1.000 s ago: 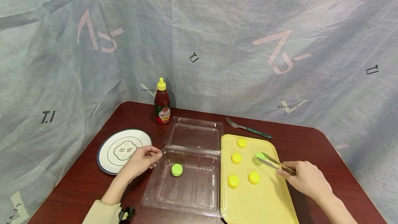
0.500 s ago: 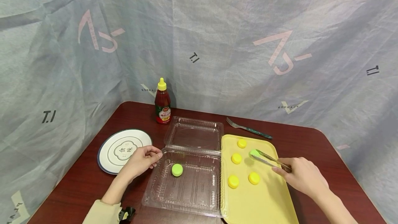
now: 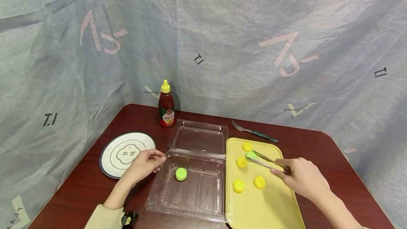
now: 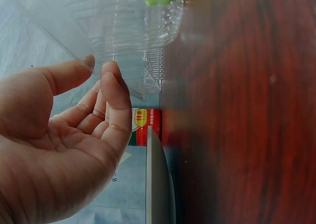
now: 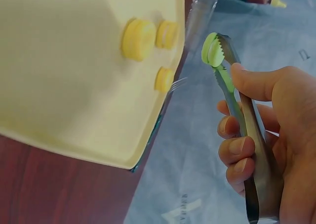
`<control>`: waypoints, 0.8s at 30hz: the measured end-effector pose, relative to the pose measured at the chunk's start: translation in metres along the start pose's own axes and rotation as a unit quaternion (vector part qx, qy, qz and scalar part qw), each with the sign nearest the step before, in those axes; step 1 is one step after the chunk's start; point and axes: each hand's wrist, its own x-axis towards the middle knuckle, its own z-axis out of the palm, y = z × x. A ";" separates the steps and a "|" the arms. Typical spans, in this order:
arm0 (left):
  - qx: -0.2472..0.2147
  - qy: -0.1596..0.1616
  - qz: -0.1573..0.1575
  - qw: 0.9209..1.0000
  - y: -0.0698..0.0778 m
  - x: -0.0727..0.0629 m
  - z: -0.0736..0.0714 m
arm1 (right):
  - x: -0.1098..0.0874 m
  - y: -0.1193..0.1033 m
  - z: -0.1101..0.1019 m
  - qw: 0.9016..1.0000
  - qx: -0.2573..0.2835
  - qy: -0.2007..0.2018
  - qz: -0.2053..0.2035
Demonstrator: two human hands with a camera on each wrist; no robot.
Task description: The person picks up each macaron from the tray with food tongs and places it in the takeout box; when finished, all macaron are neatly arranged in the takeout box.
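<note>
My right hand (image 3: 305,177) grips metal tongs (image 5: 242,103), whose toothed tips clasp a green macaron (image 5: 213,50). In the right wrist view that macaron is off the tray surface. Several yellow macarons (image 3: 259,182) sit on the pale yellow tray (image 3: 270,211) below it. At the left, my left hand (image 3: 144,164) pinches the rim corner of a clear plastic clamshell container (image 3: 200,193) between thumb and forefinger. The container lies with its lid folded back, and a second green macaron (image 3: 181,174) rests inside the base.
A white plate (image 3: 111,154) with a dark rim lies left of the container. Behind stand a ketchup bottle (image 3: 166,105) and a fork (image 3: 254,132) lying flat. Grey cloth (image 3: 222,45) hangs around the dark red table (image 3: 305,140).
The right hand has carried the tongs and the green macaron leftward over the tray, towards the container. The left hand and the container have stayed in place.
</note>
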 end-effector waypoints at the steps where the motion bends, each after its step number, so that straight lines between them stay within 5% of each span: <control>1: 0.000 0.000 0.001 1.000 0.000 0.000 0.000 | 0.001 -0.002 -0.001 1.000 -0.001 0.000 -0.002; 24: 0.004 -0.001 0.004 1.000 -0.003 0.001 -0.001 | 0.012 -0.057 -0.007 0.998 -0.001 0.000 -0.070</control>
